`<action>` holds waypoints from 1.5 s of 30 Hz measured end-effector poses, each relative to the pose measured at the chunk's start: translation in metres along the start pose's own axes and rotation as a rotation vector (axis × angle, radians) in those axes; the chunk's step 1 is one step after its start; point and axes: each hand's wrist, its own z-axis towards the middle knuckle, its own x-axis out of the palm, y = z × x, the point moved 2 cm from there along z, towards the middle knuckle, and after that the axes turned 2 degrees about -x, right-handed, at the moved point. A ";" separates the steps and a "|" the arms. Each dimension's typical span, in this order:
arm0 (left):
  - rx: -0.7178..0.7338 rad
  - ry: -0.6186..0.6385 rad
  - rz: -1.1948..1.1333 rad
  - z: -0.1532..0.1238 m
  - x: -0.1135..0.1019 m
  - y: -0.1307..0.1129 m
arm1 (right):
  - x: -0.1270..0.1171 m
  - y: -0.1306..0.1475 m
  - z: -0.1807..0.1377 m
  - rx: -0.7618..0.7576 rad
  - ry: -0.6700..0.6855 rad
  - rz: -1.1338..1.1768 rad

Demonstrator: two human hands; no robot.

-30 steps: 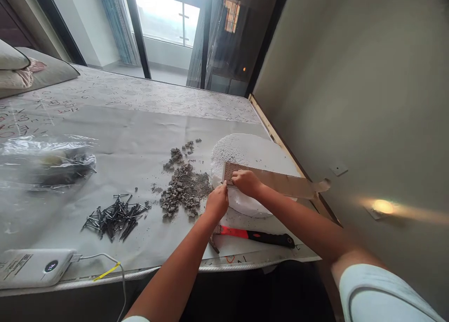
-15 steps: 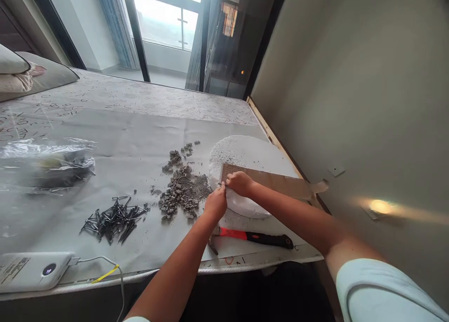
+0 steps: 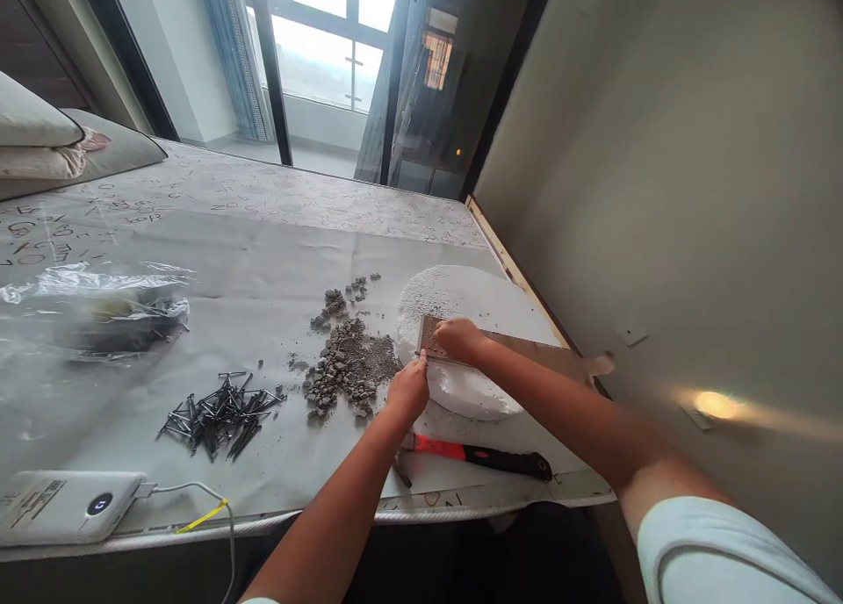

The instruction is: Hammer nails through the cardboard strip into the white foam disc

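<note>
A brown wooden board [image 3: 527, 349] dotted with small holes at its left end lies across a white foam disc [image 3: 484, 292]. My right hand [image 3: 459, 339] is closed over the holed end; whatever its fingers hold is hidden. At the board's near left corner, my left hand [image 3: 409, 389] is pinched, and a small dark tip, like a nail's, shows at its fingertips. A claw hammer [image 3: 474, 453] with a red and black handle lies just in front of the disc. To the left is a heap of dark nails [image 3: 220, 415].
Grey gravel [image 3: 339, 367] is scattered left of the disc. A clear plastic bag [image 3: 125, 310] and a white power bank [image 3: 69, 506] with a cable are at the left. A grey sheet [image 3: 263, 244] covers the mattress, and a wall rises at the right.
My right hand has shifted slightly right along the board, uncovering more of its holes. My left hand stays at the corner. The whole view has dropped a little.
</note>
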 end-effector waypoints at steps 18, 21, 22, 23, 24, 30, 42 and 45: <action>0.056 -0.036 0.050 0.002 0.000 -0.007 | 0.035 -0.009 -0.046 0.124 0.017 0.034; 0.051 -0.027 0.061 0.002 0.000 -0.007 | 0.035 -0.008 -0.043 0.091 0.021 0.028; 0.047 -0.024 0.062 0.002 0.000 -0.006 | 0.035 -0.008 -0.042 0.082 0.025 0.026; 0.042 -0.021 0.061 0.002 0.000 -0.006 | 0.035 -0.008 -0.041 0.076 0.029 0.024; 0.038 -0.018 0.057 0.002 0.000 -0.006 | 0.034 -0.008 -0.041 0.073 0.033 0.023; 0.031 0.007 0.035 0.001 -0.001 -0.005 | 0.029 -0.011 -0.040 0.056 0.047 0.035; 0.031 -0.003 -0.003 0.002 0.001 -0.004 | 0.027 -0.013 -0.032 0.197 0.096 0.102; 0.036 0.007 -0.001 0.002 0.002 -0.004 | 0.024 -0.020 -0.037 0.178 0.088 0.119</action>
